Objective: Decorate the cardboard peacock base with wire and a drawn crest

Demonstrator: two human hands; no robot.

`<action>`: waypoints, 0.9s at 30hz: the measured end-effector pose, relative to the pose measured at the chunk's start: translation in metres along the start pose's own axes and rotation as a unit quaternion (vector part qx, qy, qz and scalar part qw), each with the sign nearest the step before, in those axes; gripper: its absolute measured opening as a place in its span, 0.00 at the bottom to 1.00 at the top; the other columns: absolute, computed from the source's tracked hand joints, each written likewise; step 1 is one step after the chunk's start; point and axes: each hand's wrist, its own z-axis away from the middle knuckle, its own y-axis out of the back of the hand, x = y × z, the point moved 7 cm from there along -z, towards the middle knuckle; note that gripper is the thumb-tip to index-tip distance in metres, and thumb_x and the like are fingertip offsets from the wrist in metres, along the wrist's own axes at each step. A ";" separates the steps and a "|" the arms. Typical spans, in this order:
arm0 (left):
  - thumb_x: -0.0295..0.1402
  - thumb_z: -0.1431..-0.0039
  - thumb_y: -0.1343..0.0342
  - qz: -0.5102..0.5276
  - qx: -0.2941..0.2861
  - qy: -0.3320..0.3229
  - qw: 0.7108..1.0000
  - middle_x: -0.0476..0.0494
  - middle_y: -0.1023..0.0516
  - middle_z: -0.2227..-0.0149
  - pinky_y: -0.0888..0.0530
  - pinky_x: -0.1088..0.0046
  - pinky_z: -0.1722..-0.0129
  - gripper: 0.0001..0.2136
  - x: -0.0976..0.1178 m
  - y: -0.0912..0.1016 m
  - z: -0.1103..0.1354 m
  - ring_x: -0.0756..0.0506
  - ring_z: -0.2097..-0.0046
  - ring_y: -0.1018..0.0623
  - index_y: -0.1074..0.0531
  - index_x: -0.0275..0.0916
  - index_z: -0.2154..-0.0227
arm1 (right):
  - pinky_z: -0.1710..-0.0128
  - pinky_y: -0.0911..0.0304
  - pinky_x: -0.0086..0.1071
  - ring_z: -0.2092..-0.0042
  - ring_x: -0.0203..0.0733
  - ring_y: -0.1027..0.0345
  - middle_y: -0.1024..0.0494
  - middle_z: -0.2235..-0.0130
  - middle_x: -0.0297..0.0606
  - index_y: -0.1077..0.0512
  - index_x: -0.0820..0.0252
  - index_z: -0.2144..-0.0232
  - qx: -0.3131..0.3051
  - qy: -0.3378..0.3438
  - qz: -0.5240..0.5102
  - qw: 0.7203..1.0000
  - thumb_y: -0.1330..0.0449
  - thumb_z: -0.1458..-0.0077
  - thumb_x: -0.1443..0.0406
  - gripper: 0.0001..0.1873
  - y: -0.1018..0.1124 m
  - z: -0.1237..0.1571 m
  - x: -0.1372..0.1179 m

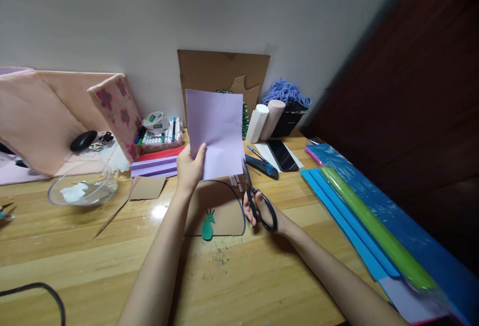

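A sheet of lilac paper (220, 126) is held upright above the table, pinched at its lower left by my left hand (190, 167). In my right hand (258, 210) is a pair of black-handled scissors (247, 178), with the blades pointing up at the sheet's lower right edge. Whether the blades touch the paper I cannot tell. Below both hands lies a rounded cardboard piece (226, 208) with a blue outline, its top partly hidden by the sheet. A small green bird-like cutout (207, 227) rests on the cardboard near its lower edge.
A clear bowl (83, 186) with white scraps and a small cardboard square (147, 187) are on the left. Behind stand a box of markers (162, 136) and a cardboard sheet (224, 69). A phone (282, 155), a stapler (262, 166) and a green roll (374, 226) lie rightward.
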 end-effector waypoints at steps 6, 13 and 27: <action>0.44 0.54 0.41 0.014 -0.026 0.068 0.997 0.43 0.22 0.71 0.32 0.75 0.74 0.18 -0.022 0.048 -0.018 0.48 0.72 0.27 0.24 0.32 0.68 | 0.79 0.42 0.27 0.79 0.29 0.46 0.39 0.78 0.27 0.38 0.61 0.67 -0.162 -0.029 0.096 0.982 0.53 0.57 0.34 0.36 0.007 0.020 -0.018; 0.43 0.58 0.38 0.015 -0.182 0.172 0.968 0.43 0.24 0.76 0.36 0.76 0.82 0.16 -0.043 0.048 -0.006 0.50 0.78 0.29 0.24 0.35 0.72 | 0.80 0.44 0.26 0.79 0.30 0.47 0.41 0.79 0.27 0.35 0.62 0.66 -0.233 -0.030 0.138 0.962 0.50 0.53 0.38 0.32 0.010 0.025 -0.021; 0.43 0.55 0.40 -0.015 -0.284 0.151 0.947 0.44 0.26 0.77 0.39 0.77 0.82 0.13 -0.032 0.016 0.007 0.51 0.79 0.31 0.26 0.35 0.76 | 0.83 0.46 0.25 0.81 0.28 0.44 0.40 0.77 0.28 0.34 0.63 0.68 -0.269 -0.025 0.167 0.948 0.50 0.53 0.39 0.32 0.004 0.027 -0.022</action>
